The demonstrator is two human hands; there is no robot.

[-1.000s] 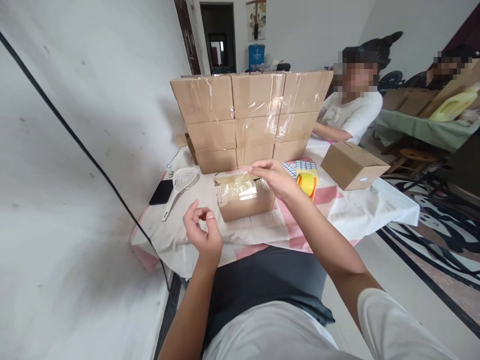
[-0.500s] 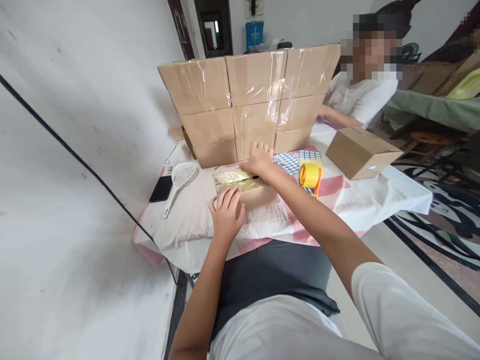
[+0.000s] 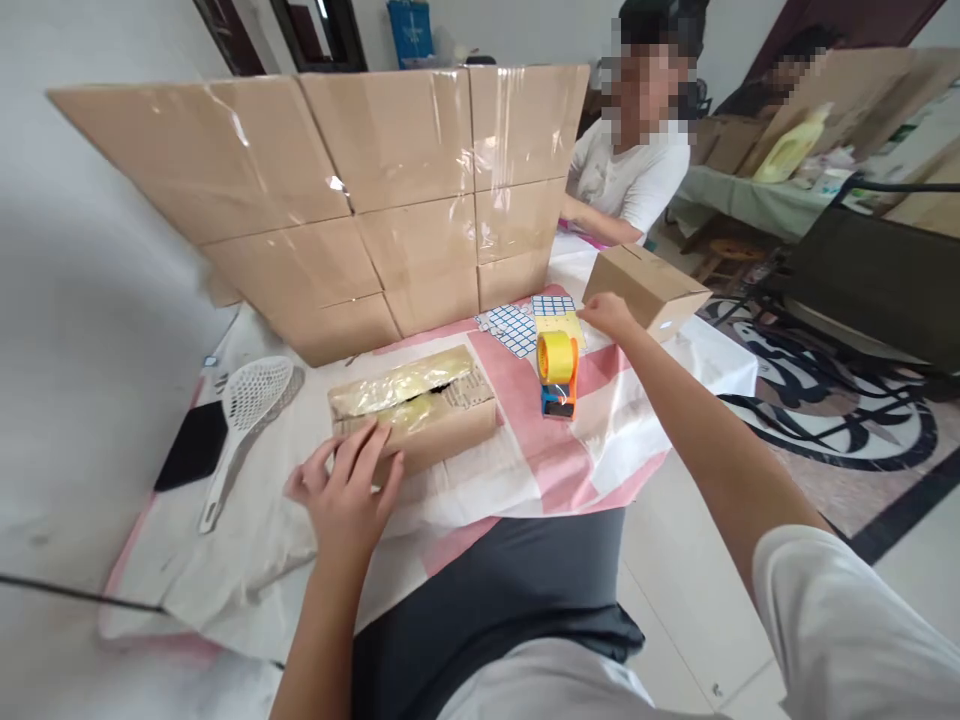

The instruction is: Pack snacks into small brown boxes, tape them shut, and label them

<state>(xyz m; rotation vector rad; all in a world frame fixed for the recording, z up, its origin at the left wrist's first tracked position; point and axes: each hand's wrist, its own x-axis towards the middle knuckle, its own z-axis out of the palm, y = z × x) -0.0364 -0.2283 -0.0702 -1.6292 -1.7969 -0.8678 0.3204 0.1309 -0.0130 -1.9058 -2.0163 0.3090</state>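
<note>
A small cardboard box [image 3: 442,436] lies on the cloth-covered table, its top partly covered by shiny yellowish tape and showing a dark gap. My left hand [image 3: 349,490] rests at the box's near left side, fingers spread and touching it. Farther right, my right hand [image 3: 611,317] reaches over the table with loosely bent fingers and nothing visible in them. Its fingertips are at the right edge of a yellow sheet [image 3: 559,327]. Just below them stands a tape dispenser [image 3: 559,402] with a yellow tape roll [image 3: 555,357]. Blue-lined label sheets [image 3: 510,328] lie beside it.
Taped cardboard boxes [image 3: 412,130] form a tall stack at the back. One closed box [image 3: 637,280] stands at the right. A white slotted skimmer [image 3: 255,395] and a black phone-like slab [image 3: 193,447] lie at the left. Another person [image 3: 630,170] sits behind the table.
My right hand has left the small box and moved right toward the tape dispenser. My left hand stays at the box. The view has turned right and come closer.
</note>
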